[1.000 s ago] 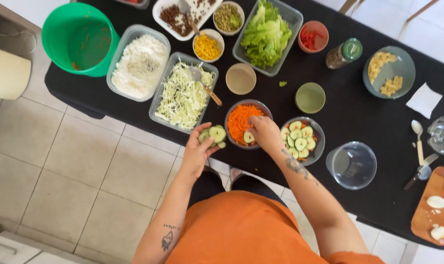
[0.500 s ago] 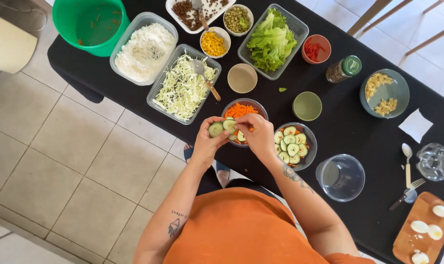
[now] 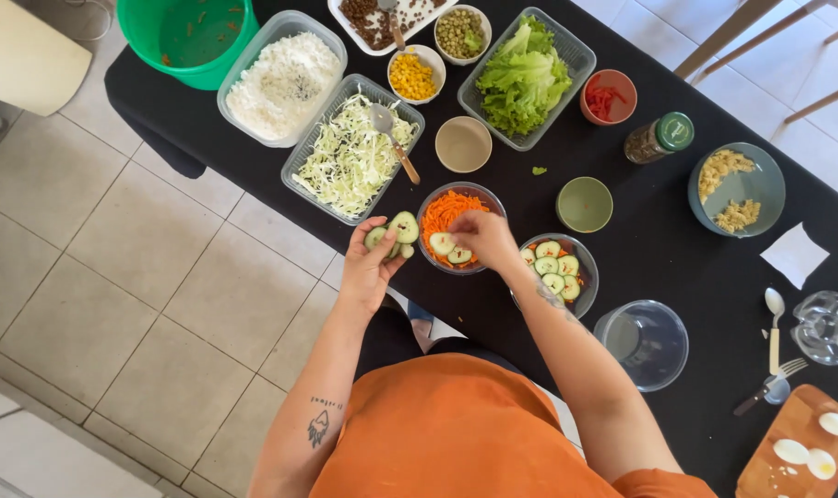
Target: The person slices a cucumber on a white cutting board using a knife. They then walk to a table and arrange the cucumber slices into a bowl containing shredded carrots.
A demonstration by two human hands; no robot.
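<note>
My left hand (image 3: pixel 365 272) is held just off the near edge of the black table (image 3: pixel 677 267), shut on a small stack of cucumber slices (image 3: pixel 397 231). My right hand (image 3: pixel 483 238) reaches over a glass bowl (image 3: pixel 422 221) of grated carrot (image 3: pixel 448 207). Its pinched fingertips are down on a cucumber slice (image 3: pixel 459 255) that lies on the carrot beside another slice (image 3: pixel 442 243). Right of it stands a second glass bowl (image 3: pixel 591 277) with more cucumber slices and some carrot.
Behind are containers of shredded cabbage (image 3: pixel 345 161) with a spoon, rice (image 3: pixel 285 78) and lettuce (image 3: pixel 525 78), a green bucket (image 3: pixel 188 32) and small bowls. An empty glass bowl (image 3: pixel 649 343), cutlery (image 3: pixel 773 343) and a board with egg slices (image 3: pixel 802 447) sit right.
My right hand met the left hand at the table edge, then moved back over the carrot bowl. Cucumber slices now lie on the carrot. The view has shifted closer.
</note>
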